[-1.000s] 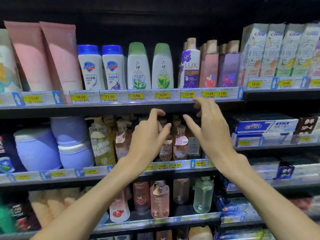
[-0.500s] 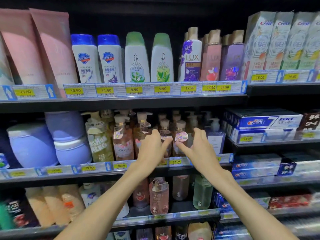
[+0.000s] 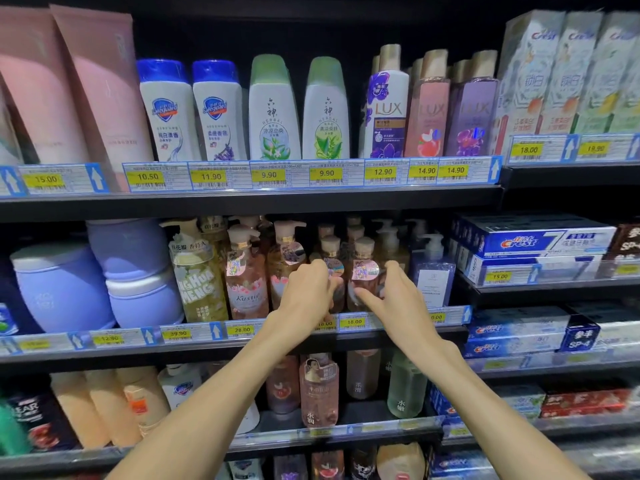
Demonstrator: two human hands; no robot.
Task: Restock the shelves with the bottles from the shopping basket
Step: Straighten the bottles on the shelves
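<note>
— Far along? Hard to judge; no shopping basket in view, so no telling how many bottles remain to shelve; middle shelf (image 3: 242,341) already crowded with pump bottles, top and lower rows looking full as well.

— And the step in hand?

— Likely seating or straightening two small bottles at the front edge of that shelf; both arms stretched forward into the row.

— State of the left hand (image 3: 304,292)?

— Curled round the left small bottle (image 3: 335,268); fingers wrapped over its front, hiding most of the body; cap and round label poking out just above and right of the knuckles.

— Right hand (image 3: 398,296)?

— Grasping the right small bottle (image 3: 363,271); thumb reaching across the lower front toward the left, fingers curled round the far side; label and cap showing just above the thumb, left of the knuckles.

— Bottles relative to each other?

— Side by side, upright, about touching; sitting between the two hands, right above the 18.00 price tag (image 3: 353,322).

— Neighbours?

— Just left of the left hand, a taller pink pump bottle (image 3: 246,289); just right of the right hand, a pale blue pump bottle (image 3: 433,282).

— Left to do?

— Probably letting go once both stand square; after that, back to the basket, wherever that sits; cannot say from here.
</note>
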